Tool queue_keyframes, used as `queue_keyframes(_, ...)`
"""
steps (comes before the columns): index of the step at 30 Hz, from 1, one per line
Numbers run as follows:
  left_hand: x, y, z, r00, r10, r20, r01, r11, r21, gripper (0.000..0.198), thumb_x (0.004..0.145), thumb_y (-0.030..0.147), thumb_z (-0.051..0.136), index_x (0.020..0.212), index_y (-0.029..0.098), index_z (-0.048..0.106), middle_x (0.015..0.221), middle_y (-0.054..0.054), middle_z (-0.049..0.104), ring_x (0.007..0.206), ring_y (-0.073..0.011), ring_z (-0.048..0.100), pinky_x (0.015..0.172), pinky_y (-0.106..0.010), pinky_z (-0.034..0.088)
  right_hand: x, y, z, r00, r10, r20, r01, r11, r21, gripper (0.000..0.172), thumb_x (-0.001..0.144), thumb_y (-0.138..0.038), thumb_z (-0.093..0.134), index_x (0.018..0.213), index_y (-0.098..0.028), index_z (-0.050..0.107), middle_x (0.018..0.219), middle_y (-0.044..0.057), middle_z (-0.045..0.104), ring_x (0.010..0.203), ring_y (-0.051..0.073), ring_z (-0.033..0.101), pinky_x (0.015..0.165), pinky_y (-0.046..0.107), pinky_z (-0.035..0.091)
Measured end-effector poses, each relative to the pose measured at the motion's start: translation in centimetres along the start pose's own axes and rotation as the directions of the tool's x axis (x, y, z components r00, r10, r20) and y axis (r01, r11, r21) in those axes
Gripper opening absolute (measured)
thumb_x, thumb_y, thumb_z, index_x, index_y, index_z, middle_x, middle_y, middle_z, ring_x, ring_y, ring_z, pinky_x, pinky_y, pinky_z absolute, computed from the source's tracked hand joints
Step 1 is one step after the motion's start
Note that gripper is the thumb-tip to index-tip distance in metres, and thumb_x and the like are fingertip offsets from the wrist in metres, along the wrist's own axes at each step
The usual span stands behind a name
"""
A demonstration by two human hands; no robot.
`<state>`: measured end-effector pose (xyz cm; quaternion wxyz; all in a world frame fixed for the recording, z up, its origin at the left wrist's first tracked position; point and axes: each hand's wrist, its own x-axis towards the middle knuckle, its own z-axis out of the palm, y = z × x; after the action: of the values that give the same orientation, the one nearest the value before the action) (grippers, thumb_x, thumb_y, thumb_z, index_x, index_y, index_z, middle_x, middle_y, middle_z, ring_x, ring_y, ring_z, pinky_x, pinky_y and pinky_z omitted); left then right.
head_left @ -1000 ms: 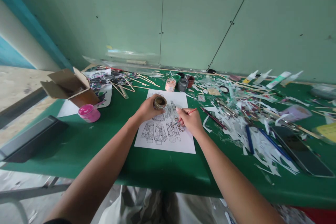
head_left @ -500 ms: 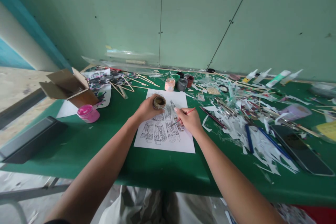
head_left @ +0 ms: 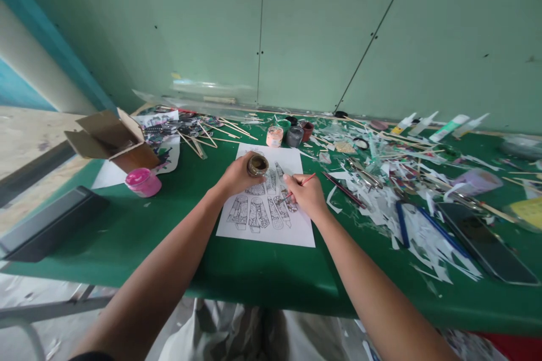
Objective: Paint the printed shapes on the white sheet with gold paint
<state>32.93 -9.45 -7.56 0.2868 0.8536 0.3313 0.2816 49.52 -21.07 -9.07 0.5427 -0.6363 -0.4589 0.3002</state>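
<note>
A white sheet (head_left: 292, 228) printed with black line drawings lies on the green table (head_left: 169, 220). My left hand (head_left: 237, 176) is wrapped round a small open paint jar (head_left: 257, 164) that stands on the sheet's upper part. My right hand (head_left: 307, 194) pinches a thin red paintbrush (head_left: 305, 181), whose tip touches one of the drawn figures on the right side of the sheet.
Small paint pots (head_left: 294, 135) stand behind the sheet. A pink pot (head_left: 143, 181) and an open cardboard box (head_left: 110, 140) sit at the left, a dark tablet (head_left: 51, 225) further left. Paper scraps, sticks, tubes (head_left: 449, 127) and a phone (head_left: 486, 242) litter the right side.
Almost nothing differs: both hands stay where they were, and the brush tip shifts only slightly over the drawing.
</note>
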Motion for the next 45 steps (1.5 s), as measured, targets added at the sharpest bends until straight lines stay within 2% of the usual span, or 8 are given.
queue_keyframes(6,0.02,0.03,0.02,1.0,0.005,-0.005,-0.005,1.0,0.0,0.045,0.061,0.029,0.073,0.101,0.02,0.055,0.1,-0.005,0.065,0.09,-0.0241,0.061,0.076,-0.036,0.047,0.11,-0.02,-0.02,1.0,0.016,0.007,-0.016,0.999,0.044,0.044,0.074,-0.052,0.058,0.045,-0.02,0.046,0.039,-0.002,0.048,0.032,0.01,0.043,0.034,0.022,0.034)
queue_keyframes(12,0.02,0.05,-0.03,1.0,-0.014,0.005,0.014,1.0,0.011,0.046,0.061,0.03,0.073,0.102,0.02,0.055,0.102,-0.006,0.065,0.092,-0.0253,0.061,0.077,-0.037,0.046,-0.01,0.0,-0.07,1.0,-0.027,0.014,0.027,0.999,-0.026,0.044,0.076,-0.048,0.056,0.043,-0.02,0.044,0.033,-0.004,0.041,0.03,0.009,0.039,0.035,0.022,0.033)
queue_keyframes(17,-0.01,0.01,0.01,1.0,-0.019,-0.001,0.019,1.0,0.007,0.045,0.061,0.03,0.073,0.101,0.021,0.055,0.1,-0.006,0.065,0.092,-0.0254,0.061,0.078,-0.037,0.047,0.03,0.05,-0.01,1.0,0.004,0.01,-0.004,0.999,0.034,0.044,0.075,-0.05,0.057,0.045,-0.02,0.045,0.036,-0.003,0.044,0.031,0.009,0.041,0.034,0.022,0.033)
queue_keyframes(23,0.0,0.03,-0.04,1.0,-0.012,0.002,0.012,1.0,0.001,0.045,0.061,0.03,0.073,0.101,0.02,0.055,0.101,-0.006,0.065,0.092,-0.0249,0.061,0.078,-0.037,0.047,0.03,0.05,-0.14,1.0,-0.013,0.015,0.013,1.0,0.009,0.046,0.076,-0.051,0.059,0.044,-0.021,0.044,0.034,-0.004,0.043,0.03,0.009,0.04,0.034,0.022,0.032)
queue_keyframes(28,-0.06,0.14,-0.07,1.0,-0.021,0.003,0.021,1.0,0.008,0.046,0.062,0.029,0.073,0.102,0.02,0.054,0.102,-0.006,0.065,0.092,-0.0248,0.061,0.078,-0.037,0.047,0.13,-0.2,-0.39,1.0,-0.017,0.001,0.017,0.996,0.089,0.049,0.073,-0.06,0.06,0.047,-0.021,0.046,0.033,-0.005,0.041,0.027,0.01,0.042,0.033,0.022,0.033)
queue_keyframes(32,-0.08,0.15,-0.04,1.0,-0.016,0.002,0.016,1.0,0.004,0.045,0.062,0.028,0.074,0.101,0.02,0.054,0.101,-0.006,0.065,0.092,-0.0243,0.061,0.079,-0.037,0.046,0.09,-0.13,-0.3,0.999,-0.003,0.051,-0.005,0.987,0.159,0.052,0.073,-0.066,0.057,0.048,-0.021,0.048,0.032,-0.005,0.042,0.026,0.009,0.038,0.032,0.022,0.033)
queue_keyframes(39,-0.09,0.3,-0.15,1.0,-0.012,0.006,0.012,1.0,-0.018,0.046,0.061,0.027,0.074,0.102,0.02,0.054,0.102,-0.006,0.065,0.093,-0.0247,0.061,0.079,-0.037,0.047,-0.23,-0.26,-0.16,1.0,0.021,0.004,-0.021,0.999,0.049,0.051,0.073,-0.06,0.059,0.043,-0.02,0.048,0.031,-0.003,0.041,0.027,0.009,0.039,0.032,0.021,0.032)
queue_keyframes(45,-0.07,0.15,-0.05,1.0,-0.008,-0.006,0.008,1.0,-0.017,0.045,0.06,0.028,0.074,0.1,0.021,0.054,0.1,-0.005,0.065,0.091,-0.0247,0.061,0.077,-0.037,0.047,-0.16,-0.3,-0.05,1.0,0.024,0.011,-0.024,0.999,0.028,0.048,0.074,-0.056,0.059,0.044,-0.021,0.047,0.031,-0.003,0.041,0.028,0.009,0.039,0.032,0.022,0.033)
